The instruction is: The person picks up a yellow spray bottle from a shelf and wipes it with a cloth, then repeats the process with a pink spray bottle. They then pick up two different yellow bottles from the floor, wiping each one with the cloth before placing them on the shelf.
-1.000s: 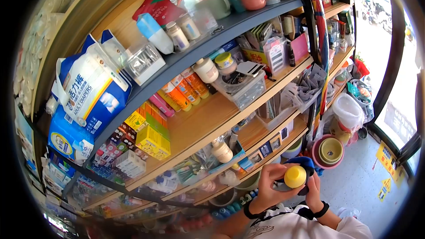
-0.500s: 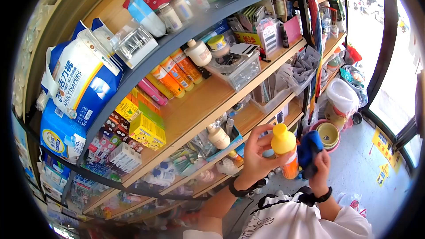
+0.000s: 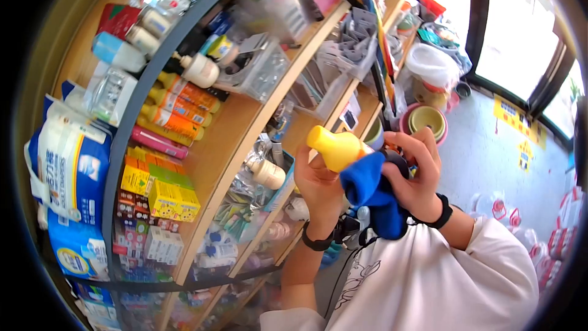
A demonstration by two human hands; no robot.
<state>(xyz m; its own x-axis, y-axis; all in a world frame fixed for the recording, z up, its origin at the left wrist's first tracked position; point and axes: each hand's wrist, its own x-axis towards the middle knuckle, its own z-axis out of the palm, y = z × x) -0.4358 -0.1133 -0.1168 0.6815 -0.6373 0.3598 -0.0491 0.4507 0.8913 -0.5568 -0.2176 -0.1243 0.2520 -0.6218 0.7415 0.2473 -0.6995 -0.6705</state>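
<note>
Fingers of the left hand [image 3: 318,185] wrap the yellow-capped bottle [image 3: 335,146], now tipped sideways at chest height rather than upright. The right hand [image 3: 418,175] clamps the blue cloth [image 3: 367,191], now pressed over the bottle's body, beside the wooden shelf [image 3: 245,141].

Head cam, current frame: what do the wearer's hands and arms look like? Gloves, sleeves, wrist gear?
No gloves on the left hand or right hand. Each wrist carries a black wristband. White sleeves stop short of the wrists, leaving the forearms bare.
</note>
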